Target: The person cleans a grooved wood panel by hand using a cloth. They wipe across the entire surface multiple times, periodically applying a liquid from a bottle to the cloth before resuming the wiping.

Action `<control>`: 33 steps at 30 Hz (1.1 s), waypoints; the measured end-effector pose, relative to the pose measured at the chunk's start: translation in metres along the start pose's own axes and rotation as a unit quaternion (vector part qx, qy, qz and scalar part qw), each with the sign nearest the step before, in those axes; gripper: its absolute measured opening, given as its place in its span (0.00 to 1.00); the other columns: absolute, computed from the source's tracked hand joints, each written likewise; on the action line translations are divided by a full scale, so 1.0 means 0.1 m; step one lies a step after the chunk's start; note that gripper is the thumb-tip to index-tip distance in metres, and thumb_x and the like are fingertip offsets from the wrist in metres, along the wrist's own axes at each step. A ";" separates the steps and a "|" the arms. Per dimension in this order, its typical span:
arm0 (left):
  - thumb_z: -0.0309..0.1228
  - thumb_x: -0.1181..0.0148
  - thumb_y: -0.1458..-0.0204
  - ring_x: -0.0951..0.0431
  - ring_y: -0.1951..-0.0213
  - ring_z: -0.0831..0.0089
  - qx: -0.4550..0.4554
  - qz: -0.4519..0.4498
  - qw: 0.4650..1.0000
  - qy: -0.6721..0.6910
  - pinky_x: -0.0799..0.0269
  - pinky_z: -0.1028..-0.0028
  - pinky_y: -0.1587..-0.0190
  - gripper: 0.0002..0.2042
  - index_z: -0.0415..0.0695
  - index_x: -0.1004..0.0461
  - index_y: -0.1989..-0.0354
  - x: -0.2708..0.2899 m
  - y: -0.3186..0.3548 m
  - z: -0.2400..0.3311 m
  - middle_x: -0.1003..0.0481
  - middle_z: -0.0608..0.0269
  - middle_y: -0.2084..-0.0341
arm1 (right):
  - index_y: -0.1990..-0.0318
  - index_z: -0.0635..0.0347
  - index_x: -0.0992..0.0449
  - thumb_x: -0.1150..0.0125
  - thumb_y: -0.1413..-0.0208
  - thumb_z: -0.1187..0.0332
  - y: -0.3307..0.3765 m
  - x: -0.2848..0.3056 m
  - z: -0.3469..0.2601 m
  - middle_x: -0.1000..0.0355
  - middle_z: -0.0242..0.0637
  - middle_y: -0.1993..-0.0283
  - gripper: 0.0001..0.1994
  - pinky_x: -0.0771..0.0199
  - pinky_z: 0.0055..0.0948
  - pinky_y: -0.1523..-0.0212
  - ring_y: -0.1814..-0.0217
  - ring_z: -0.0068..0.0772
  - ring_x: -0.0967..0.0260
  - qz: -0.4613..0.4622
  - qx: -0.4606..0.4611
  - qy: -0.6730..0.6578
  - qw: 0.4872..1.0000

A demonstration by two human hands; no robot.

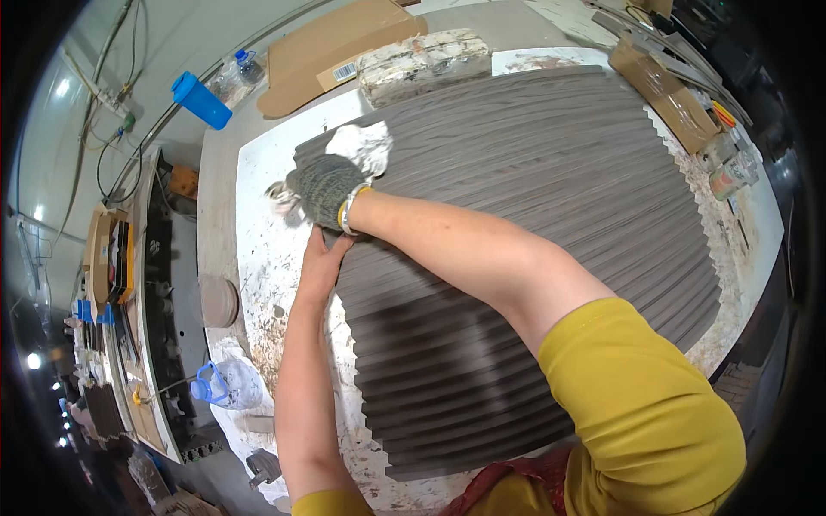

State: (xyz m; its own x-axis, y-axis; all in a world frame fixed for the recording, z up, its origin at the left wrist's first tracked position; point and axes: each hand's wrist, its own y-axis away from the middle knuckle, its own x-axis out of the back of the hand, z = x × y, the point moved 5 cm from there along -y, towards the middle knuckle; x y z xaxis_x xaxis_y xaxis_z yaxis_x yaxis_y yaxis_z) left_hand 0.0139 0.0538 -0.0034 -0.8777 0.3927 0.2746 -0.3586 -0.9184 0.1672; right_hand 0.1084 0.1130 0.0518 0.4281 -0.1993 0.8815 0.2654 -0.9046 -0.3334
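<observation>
A large dark grey-brown ribbed panel [516, 181] with wavy ridges lies over most of the table. At its left edge my right hand [325, 191], in a grey-green knitted glove, is closed on a stained rag [284, 202] that sticks out past the fingers. A crumpled white cloth [361, 148] lies on the panel just beyond the glove; whether it joins the rag, I cannot tell. My bare left hand [322, 265] is just below the glove at the panel's edge, thumb and a finger stretched apart. The glove hides its other fingers.
A paint-crusted block [423, 67] and flat cardboard [323, 52] sit at the back. A blue cup [200, 101] stands far left, a round disc [218, 301] and clear jug [231, 384] nearer. A cardboard box [662, 93] and a jar [733, 175] are at right.
</observation>
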 end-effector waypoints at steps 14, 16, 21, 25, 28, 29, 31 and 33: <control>0.38 0.36 0.50 0.38 0.39 0.56 0.002 0.014 0.999 0.048 0.42 0.66 0.38 0.42 0.29 0.54 0.34 -0.06 0.06 0.03 0.40 0.38 0.41 | 0.52 0.63 0.26 0.43 0.46 0.62 3.24 2.96 3.34 0.27 0.52 0.54 0.17 0.33 0.40 0.49 0.50 0.50 0.31 0.022 -0.315 0.222 0.922; 0.38 0.37 0.49 0.37 0.40 0.57 0.020 0.017 0.999 0.045 0.40 0.67 0.39 0.41 0.30 0.55 0.34 0.06 0.05 -0.08 0.39 0.39 0.41 | 0.51 0.62 0.26 0.43 0.46 0.62 2.95 2.79 2.90 0.27 0.53 0.55 0.18 0.33 0.40 0.49 0.51 0.50 0.30 0.030 -0.297 0.090 0.950; 0.39 0.38 0.48 0.38 0.39 0.57 0.026 0.025 0.998 -0.044 0.42 0.67 0.38 0.41 0.31 0.55 0.34 0.06 -0.01 -0.09 0.41 0.38 0.40 | 0.66 0.59 0.25 0.39 0.62 0.71 2.52 2.00 2.47 0.29 0.43 0.65 0.11 0.29 0.39 0.55 0.60 0.49 0.29 -0.014 -0.065 0.285 0.956; 0.40 0.39 0.48 0.44 0.35 0.55 0.073 0.000 0.997 0.008 0.49 0.67 0.35 0.41 0.31 0.54 0.34 -0.02 0.06 0.00 0.44 0.38 0.38 | 0.69 0.58 0.27 0.34 0.68 0.71 1.90 1.43 1.73 0.30 0.41 0.64 0.13 0.29 0.39 0.59 0.59 0.45 0.30 -0.095 -0.029 0.174 0.980; 0.41 0.39 0.49 0.47 0.34 0.55 0.047 0.026 0.995 -0.085 0.51 0.68 0.34 0.41 0.32 0.53 0.34 0.02 0.00 -0.05 0.45 0.38 0.37 | 0.70 0.61 0.26 0.40 0.63 0.72 1.25 0.76 0.99 0.29 0.45 0.67 0.09 0.27 0.40 0.61 0.63 0.47 0.28 -0.117 0.042 0.115 0.986; 0.41 0.39 0.49 0.47 0.34 0.55 0.047 0.028 0.994 -0.090 0.51 0.68 0.34 0.41 0.32 0.53 0.34 0.03 0.00 -0.06 0.45 0.38 0.37 | 0.70 0.62 0.25 0.43 0.61 0.73 1.10 0.61 0.72 0.28 0.46 0.69 0.08 0.27 0.41 0.61 0.63 0.48 0.28 -0.073 0.060 0.073 0.993; 0.42 0.39 0.49 0.46 0.34 0.55 0.052 0.016 0.995 -0.080 0.50 0.68 0.35 0.42 0.31 0.54 0.33 0.04 0.00 -0.08 0.45 0.38 0.37 | 0.69 0.61 0.25 0.45 0.57 0.72 0.92 0.45 0.31 0.27 0.46 0.65 0.07 0.28 0.43 0.59 0.61 0.46 0.27 -0.012 0.090 0.019 0.996; 0.43 0.38 0.49 0.46 0.34 0.56 0.033 -0.007 0.998 -0.055 0.50 0.67 0.35 0.42 0.31 0.54 0.33 0.01 -0.02 -0.07 0.45 0.38 0.37 | 0.72 0.61 0.22 0.41 0.56 0.71 0.97 0.53 0.25 0.25 0.49 0.68 0.06 0.27 0.42 0.60 0.63 0.48 0.25 0.058 0.118 -0.014 0.991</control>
State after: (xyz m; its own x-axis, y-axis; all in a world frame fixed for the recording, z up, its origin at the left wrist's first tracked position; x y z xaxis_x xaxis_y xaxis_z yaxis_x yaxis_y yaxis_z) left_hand 0.0111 0.0555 -0.0099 -0.8309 0.4124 0.3736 -0.3460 -0.9087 0.2334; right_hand 0.1785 0.0242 0.0578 0.4905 -0.2830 0.8242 0.4058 -0.7628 -0.5034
